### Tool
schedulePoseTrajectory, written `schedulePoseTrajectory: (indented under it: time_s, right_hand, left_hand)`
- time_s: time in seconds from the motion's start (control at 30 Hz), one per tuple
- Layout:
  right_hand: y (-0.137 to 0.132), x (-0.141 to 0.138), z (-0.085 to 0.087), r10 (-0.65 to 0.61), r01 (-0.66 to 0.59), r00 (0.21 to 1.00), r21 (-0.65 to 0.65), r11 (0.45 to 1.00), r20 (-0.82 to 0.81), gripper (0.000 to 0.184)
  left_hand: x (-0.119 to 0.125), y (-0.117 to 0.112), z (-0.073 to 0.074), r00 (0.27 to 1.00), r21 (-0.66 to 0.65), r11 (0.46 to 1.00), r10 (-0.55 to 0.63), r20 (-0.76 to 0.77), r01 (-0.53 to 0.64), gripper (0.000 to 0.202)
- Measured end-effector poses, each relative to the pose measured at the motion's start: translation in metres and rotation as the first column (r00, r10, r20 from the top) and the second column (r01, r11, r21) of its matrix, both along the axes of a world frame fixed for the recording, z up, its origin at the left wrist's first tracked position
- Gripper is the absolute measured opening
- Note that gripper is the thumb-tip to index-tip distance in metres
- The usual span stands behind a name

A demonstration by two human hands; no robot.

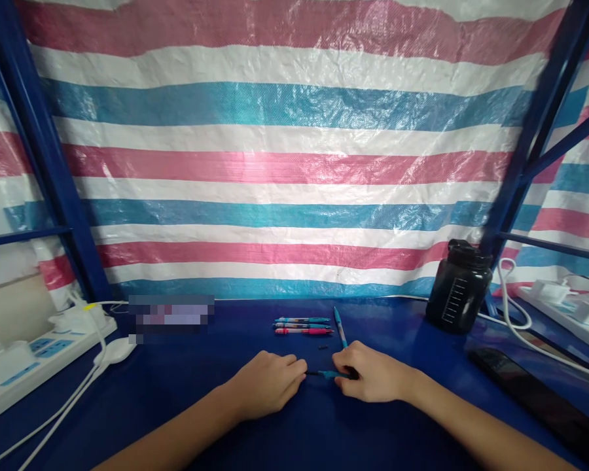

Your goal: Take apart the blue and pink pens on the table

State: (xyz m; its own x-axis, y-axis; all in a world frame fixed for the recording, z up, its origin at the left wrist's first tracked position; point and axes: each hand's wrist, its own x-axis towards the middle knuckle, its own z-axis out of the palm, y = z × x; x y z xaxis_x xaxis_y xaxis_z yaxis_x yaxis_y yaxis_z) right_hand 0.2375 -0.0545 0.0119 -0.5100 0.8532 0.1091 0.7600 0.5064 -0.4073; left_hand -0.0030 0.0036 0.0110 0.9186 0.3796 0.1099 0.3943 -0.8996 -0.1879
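My left hand [269, 384] is closed, its fingertips pinching the end of a thin dark pen refill [313, 373]. The refill runs in line with a blue pen part [330, 375], which my right hand [370, 373] grips between thumb and fingers. Whether the two pieces are joined I cannot tell. A blue pen barrel [340, 327] points away from me, its near end by my right knuckles. On the desk, just beyond the gap between my hands, lies a small dark piece [322, 347]. Farther off, blue pens [302, 321] and a red pen [304, 331] lie side by side.
The blue desk [216, 432] ends at a striped plastic sheet [294, 170]. At right stand a black bottle [459, 288] and a dark phone [535, 399]. A white power strip [44, 353] with cables lies at left, another strip [564, 314] at far right.
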Motion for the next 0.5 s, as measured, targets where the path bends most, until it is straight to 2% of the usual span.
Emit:
schedulePoseTrajectory:
  time_s: [0.17, 0.5]
  right_hand:
    - [0.001, 0.004, 0.001, 0.080, -0.081, 0.996, -0.050, 0.995, -0.032, 0.034]
    - [-0.001, -0.001, -0.003, 0.104, -0.105, 0.994, 0.035, 0.994, 0.030, 0.032]
  left_hand:
    - [-0.008, 0.010, 0.003, 0.999, 0.041, 0.999, 0.034, -0.018, -0.033, 0.013]
    - [-0.007, 0.014, -0.008, 0.991, 0.092, 0.987, 0.134, 0.014, -0.135, 0.017]
